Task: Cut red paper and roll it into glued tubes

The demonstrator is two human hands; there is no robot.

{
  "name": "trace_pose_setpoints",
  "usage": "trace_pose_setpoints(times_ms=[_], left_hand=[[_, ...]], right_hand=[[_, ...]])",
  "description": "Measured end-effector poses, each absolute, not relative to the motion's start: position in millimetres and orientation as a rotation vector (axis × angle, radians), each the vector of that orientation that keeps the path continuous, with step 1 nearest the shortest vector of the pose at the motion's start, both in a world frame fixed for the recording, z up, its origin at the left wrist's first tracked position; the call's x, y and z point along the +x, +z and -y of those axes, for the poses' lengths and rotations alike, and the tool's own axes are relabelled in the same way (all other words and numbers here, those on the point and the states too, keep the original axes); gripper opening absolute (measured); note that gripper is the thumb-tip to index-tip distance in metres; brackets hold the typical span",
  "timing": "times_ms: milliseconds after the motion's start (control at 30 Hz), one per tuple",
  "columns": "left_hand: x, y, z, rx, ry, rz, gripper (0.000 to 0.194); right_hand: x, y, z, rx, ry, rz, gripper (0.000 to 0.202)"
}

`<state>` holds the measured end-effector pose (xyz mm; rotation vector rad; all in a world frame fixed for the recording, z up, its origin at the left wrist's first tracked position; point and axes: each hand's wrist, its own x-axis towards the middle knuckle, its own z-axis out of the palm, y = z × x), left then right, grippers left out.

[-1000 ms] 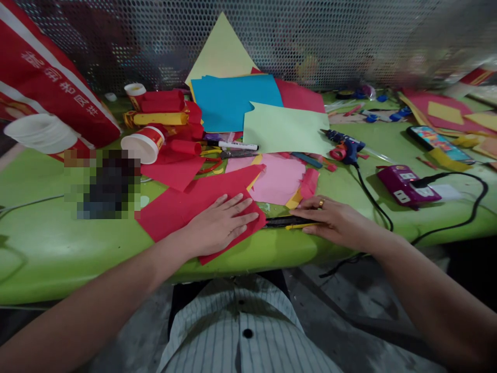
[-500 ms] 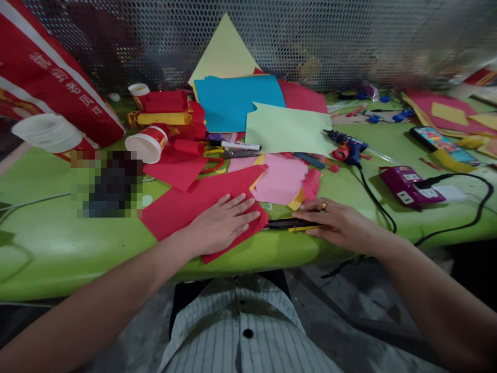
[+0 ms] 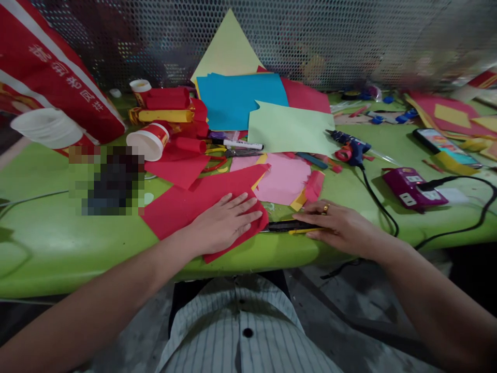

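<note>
My left hand (image 3: 223, 224) lies flat on a sheet of red paper (image 3: 174, 207), fingers spread toward its right edge. In my right hand (image 3: 339, 225), which wears a ring, is a black and yellow utility knife (image 3: 289, 226), gripped between thumb and fingers. The knife lies low over the table, its tip at the red sheet's right edge, close to my left fingertips. Whether the blade has entered the paper cannot be made out. Just beyond are torn pink paper (image 3: 283, 178) and a small red scrap (image 3: 313, 185).
Behind lie blue paper (image 3: 240, 101), pale green paper (image 3: 291, 124), a marker (image 3: 243, 144) and pliers (image 3: 233, 152). To the right are a glue gun (image 3: 351, 147), a purple power socket (image 3: 413, 189) with a black cord, and a phone (image 3: 444, 147). Paper cups (image 3: 149, 142) stand left.
The view has shifted very slightly. Both hands, the red paper and the utility knife look practically unmoved.
</note>
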<state>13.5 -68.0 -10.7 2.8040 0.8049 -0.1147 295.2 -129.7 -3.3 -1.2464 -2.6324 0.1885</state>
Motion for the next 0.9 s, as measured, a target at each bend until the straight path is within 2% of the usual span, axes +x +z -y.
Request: trace_pose_setpoints(times_ms=[900], left_hand=[[14.6, -9.4, 69.2, 2.789, -0.103, -0.795, 0.046]], right_hand=[[271.6, -1.1, 128.8, -1.239, 0.145, 2.690, 0.032]])
